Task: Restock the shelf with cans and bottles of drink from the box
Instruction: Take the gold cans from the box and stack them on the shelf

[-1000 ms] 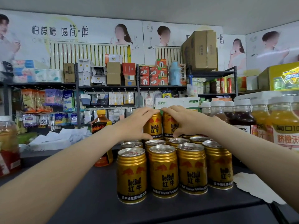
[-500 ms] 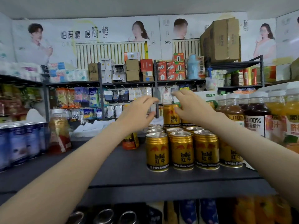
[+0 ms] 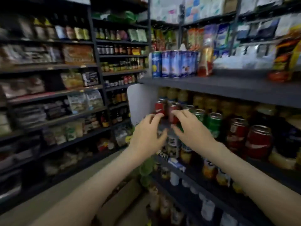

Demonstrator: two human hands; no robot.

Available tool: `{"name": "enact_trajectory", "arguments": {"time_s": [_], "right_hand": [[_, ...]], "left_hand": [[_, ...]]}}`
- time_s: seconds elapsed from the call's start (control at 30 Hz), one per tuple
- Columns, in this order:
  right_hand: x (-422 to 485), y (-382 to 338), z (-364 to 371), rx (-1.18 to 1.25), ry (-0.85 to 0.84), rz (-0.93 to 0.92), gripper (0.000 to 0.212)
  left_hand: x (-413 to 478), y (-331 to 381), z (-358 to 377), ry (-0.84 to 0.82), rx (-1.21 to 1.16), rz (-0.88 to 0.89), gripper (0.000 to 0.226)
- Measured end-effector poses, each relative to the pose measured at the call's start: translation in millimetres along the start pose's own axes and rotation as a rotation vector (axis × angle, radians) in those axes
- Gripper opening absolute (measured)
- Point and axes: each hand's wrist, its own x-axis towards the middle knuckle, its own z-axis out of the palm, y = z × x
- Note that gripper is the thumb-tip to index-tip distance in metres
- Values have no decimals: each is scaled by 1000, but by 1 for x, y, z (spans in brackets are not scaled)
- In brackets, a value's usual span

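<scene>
The frame is blurred by motion. My left hand and my right hand hang side by side in the air in front of the drinks shelf, fingers loosely spread, holding nothing. Behind them stand red cans and green cans on the middle shelf. Blue cans stand on the grey top shelf. The gold cans and the box are out of view.
More red cans and bottles fill the shelf to the right. Lower shelves hold several more drinks. A long rack of packaged goods lines the left side, with a floor aisle between.
Both hands have let go of the gold cans on the top shelf and dropped lower. My view has swung left and down to the aisle and lower shelves.
</scene>
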Motion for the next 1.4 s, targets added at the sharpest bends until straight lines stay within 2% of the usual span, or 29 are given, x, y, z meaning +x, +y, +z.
{"name": "enact_trajectory", "arguments": {"time_s": [0.1,0.33,0.47,0.6,0.93,1.2,1.4], "right_hand": [[-8,-53,83,96,-171,-35,51],[21,-171,240,172,-421,-192,57],[51,-221,322,178,-586,-156,66],[80,-246,392,201,-699,-63,66],[165,-203,587,239,-890,111,61],[235,-166,755,153,-1081,87,58],[237,-160,866,157,-1189,133,58]], "left_hand": [[-77,-66,-19,-90,84,-168,56],[-198,-219,-68,-237,181,-563,61],[-229,-304,-85,-295,182,-720,58],[-234,-376,-82,-359,164,-805,58],[-205,-527,17,-520,105,-896,54],[-182,-667,99,-559,83,-1167,54],[-212,-757,182,-644,23,-1334,51]]}}
